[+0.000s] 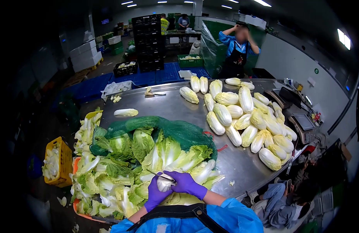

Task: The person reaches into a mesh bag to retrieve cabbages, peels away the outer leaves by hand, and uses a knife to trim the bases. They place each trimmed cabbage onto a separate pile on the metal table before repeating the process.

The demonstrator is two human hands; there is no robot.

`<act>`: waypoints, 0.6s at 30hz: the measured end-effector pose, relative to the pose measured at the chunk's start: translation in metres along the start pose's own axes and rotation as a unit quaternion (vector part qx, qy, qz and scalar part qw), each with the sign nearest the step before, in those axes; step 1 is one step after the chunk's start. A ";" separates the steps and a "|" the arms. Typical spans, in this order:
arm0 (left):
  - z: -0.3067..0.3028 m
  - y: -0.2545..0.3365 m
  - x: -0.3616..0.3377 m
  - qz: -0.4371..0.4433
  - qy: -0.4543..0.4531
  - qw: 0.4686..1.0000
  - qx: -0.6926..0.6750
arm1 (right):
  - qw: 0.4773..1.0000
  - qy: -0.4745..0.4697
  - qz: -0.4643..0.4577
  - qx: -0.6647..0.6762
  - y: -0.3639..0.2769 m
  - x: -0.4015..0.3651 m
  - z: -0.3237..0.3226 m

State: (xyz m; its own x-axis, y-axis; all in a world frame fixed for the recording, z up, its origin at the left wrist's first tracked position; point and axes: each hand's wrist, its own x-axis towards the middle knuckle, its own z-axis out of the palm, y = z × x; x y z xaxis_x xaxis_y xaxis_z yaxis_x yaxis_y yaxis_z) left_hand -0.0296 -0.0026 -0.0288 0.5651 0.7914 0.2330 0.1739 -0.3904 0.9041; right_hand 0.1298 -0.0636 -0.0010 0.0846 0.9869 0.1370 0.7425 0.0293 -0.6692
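Observation:
In purple gloves, both my hands meet near my body at the table's front edge. My left hand point(155, 195) is closed around a napa cabbage point(164, 184), its white base end facing up. My right hand point(187, 184) grips a knife point(156, 174) whose thin blade lies across that base and points to the left. The right fingers also seem to touch the cabbage. Ahead of my hands, loose green outer leaves point(164, 153) and untrimmed cabbages point(143, 143) spill from a green mesh bag point(164, 124). More leaves point(109, 190) are heaped to the left.
Trimmed cabbages point(245, 116) are piled on the metal table's point(179, 112) right side. One cabbage point(126, 112) and another knife point(155, 94) lie farther back. A yellow crate point(65, 163) stands left. A scale point(303, 124), a standing person point(237, 50) and a seated person point(280, 206) are right.

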 end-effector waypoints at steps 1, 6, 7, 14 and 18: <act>0.000 0.001 0.001 0.005 0.003 1.000 -0.004 | 0.999 0.027 -0.028 -0.006 0.004 0.003 0.003; -0.005 -0.001 0.009 0.001 -0.004 1.000 -0.001 | 0.999 -0.011 -0.023 0.042 0.011 0.016 0.004; -0.007 -0.003 0.010 0.009 -0.016 1.000 -0.009 | 0.998 -0.032 -0.018 0.052 0.011 0.017 0.004; -0.028 -0.010 0.013 0.015 -0.122 0.988 -0.091 | 0.988 -0.052 -0.121 0.078 0.027 0.019 0.002; -0.029 -0.024 0.016 -0.020 -0.148 0.980 -0.132 | 0.988 0.007 -0.127 0.091 0.024 0.014 0.007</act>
State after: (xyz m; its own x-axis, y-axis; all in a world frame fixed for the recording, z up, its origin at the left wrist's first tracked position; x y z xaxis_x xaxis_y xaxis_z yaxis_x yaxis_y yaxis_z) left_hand -0.0487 0.0329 -0.0362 0.7774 0.6181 0.1164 0.0081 -0.1949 0.9808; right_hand 0.1443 -0.0480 -0.0206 -0.0791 0.9420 0.3263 0.6091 0.3048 -0.7322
